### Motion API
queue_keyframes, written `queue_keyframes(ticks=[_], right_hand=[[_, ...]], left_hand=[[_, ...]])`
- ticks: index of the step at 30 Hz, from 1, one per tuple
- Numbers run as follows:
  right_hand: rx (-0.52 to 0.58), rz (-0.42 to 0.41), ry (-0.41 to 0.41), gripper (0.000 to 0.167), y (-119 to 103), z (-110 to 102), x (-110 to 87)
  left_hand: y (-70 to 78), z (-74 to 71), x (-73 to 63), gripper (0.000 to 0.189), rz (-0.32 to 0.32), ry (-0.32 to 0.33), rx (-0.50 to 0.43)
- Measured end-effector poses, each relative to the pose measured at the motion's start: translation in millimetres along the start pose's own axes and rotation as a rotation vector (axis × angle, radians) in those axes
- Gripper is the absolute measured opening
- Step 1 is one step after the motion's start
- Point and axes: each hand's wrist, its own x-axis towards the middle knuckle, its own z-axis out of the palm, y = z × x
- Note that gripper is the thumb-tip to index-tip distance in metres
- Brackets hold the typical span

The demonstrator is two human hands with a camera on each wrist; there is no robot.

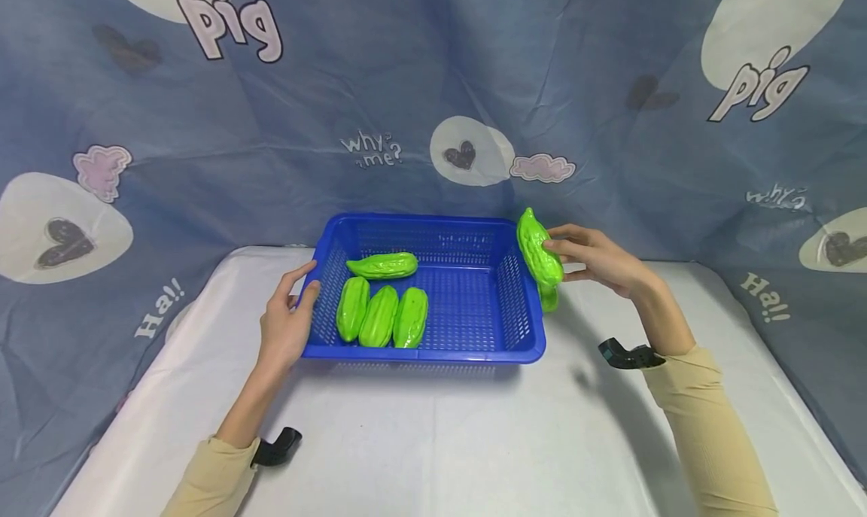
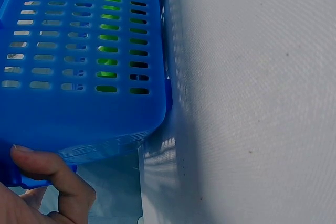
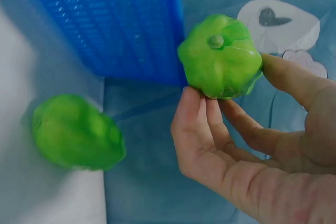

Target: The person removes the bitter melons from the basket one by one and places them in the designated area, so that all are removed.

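Note:
A blue plastic basket (image 1: 433, 355) with slotted walls stands on the white table. My left hand (image 1: 286, 317) grips its left rim; in the left wrist view the bent thumb (image 2: 44, 163) lies against the rim. Beside the right wall, my right hand (image 1: 599, 257) holds a bright green bitter melon (image 1: 538, 250) between thumb and fingers, raised at rim height with its pointed tip away from me. A second bitter melon (image 3: 79, 132) lies on the table below it, mostly hidden in the head view. Inside the basket, toward the left, lie several more bitter melons (image 1: 379, 314).
White cloth (image 1: 433, 442) covers the table in front of the basket. A blue patterned curtain (image 1: 406, 73) hangs right behind the basket and along both sides. Each wrist carries a black camera mount (image 1: 630, 355).

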Motion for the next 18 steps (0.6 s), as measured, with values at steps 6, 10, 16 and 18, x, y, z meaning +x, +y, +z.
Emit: queue_keyframes(ticks=[6,10,16,18], right_hand=[[0.017,0.032,0.034,0.063,13.3,-10.4,-3.3],[0.02,0.056,0.052,0.066,22.8,-16.6,-5.1],[0.04,0.09,0.059,0.07,39.8,-23.4,-7.1],[0.059,0.103,0.06,0.072,44.3,-24.7,-7.1]], left_hand=[[-0.3,-0.5,0.3,0.053,-0.004,-0.004,-0.015],[-0.2,-0.7,0.2,0.053,-0.003,-0.007,-0.013],[0.8,-0.9,-0.7,0.053,-0.003,-0.012,-0.009],[1.1,-1.0,-1.0,0.053,-0.003,-0.012,-0.011]])
